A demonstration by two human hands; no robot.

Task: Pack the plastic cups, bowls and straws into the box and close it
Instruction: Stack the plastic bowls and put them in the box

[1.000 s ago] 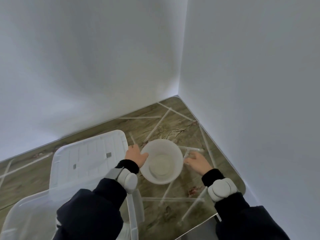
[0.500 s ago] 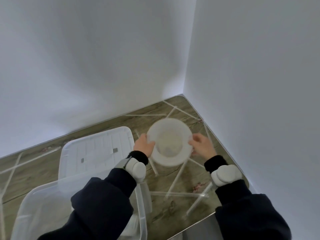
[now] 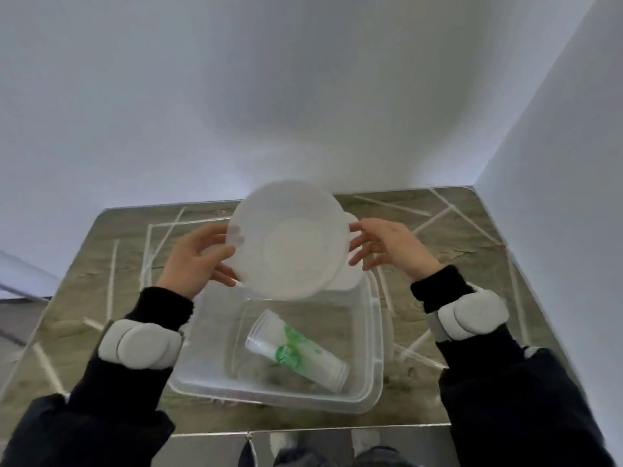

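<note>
A white translucent plastic bowl (image 3: 290,241) hangs tilted in the air over the far end of the clear plastic box (image 3: 374,335). My left hand (image 3: 199,257) grips its left rim. My right hand (image 3: 387,247) touches its right rim with spread fingers. Inside the box lie clear cups with green print (image 3: 296,352), nested and on their side. The box lid (image 3: 347,278) shows only as a white edge behind the bowl. Several clear straws (image 3: 435,219) lie scattered on the table.
The marbled table (image 3: 101,264) sits in a corner between two white walls (image 3: 556,163). More straws lie left (image 3: 113,274) and right (image 3: 515,298) of the box. The table's near edge runs just below the box.
The bowl has been lifted off the table and carried left over the open box. My view has swung so the box now lies in the middle below my hands.
</note>
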